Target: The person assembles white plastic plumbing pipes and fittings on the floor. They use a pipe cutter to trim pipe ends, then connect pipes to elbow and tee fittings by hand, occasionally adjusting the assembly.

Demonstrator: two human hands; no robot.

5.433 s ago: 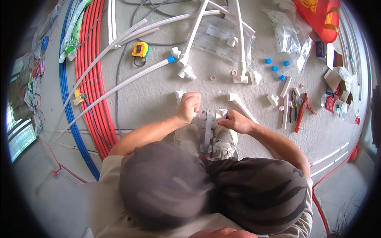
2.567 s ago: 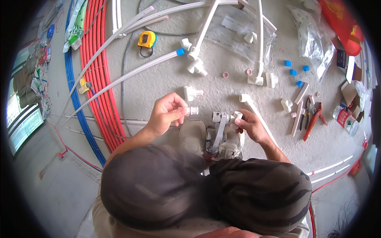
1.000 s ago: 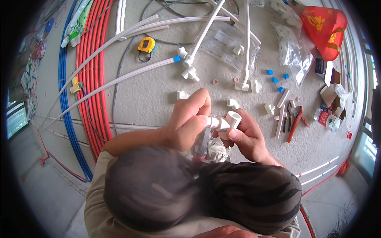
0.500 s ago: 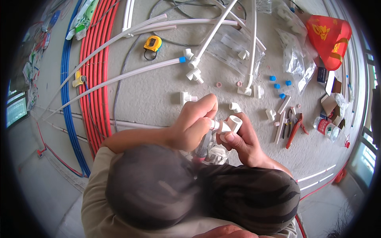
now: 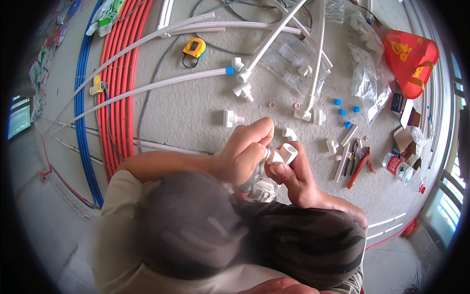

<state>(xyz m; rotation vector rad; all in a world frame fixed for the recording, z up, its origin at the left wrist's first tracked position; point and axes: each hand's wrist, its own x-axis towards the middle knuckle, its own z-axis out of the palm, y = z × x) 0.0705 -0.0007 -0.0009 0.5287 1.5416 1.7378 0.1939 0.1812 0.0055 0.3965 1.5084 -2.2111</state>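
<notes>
My right hand (image 5: 299,177) is closed round a white plastic pipe tee (image 5: 287,154), its thumb pressed on the side and one round opening facing up. My left hand (image 5: 246,153) makes a fist with the fingertips on a short white pipe piece (image 5: 268,154) that meets the tee's left side. Most of that piece is hidden by the fingers. Just beyond my hands a white elbow (image 5: 289,133) lies on the floor. Farther left lies another white tee (image 5: 230,118) with a short pink-striped stub in it.
Long white pipes (image 5: 152,95) cross red pipes (image 5: 117,83) and blue pipes (image 5: 84,98) at left. A yellow tape measure (image 5: 195,47) lies ahead. At right are blue caps (image 5: 341,112), a red-handled pipe cutter (image 5: 359,169), a plastic bottle (image 5: 397,168) and a red bag (image 5: 410,61).
My hands are closer together, and less of the short pipe piece shows between them. The tee stays in my right hand. The whole view has shifted slightly.
</notes>
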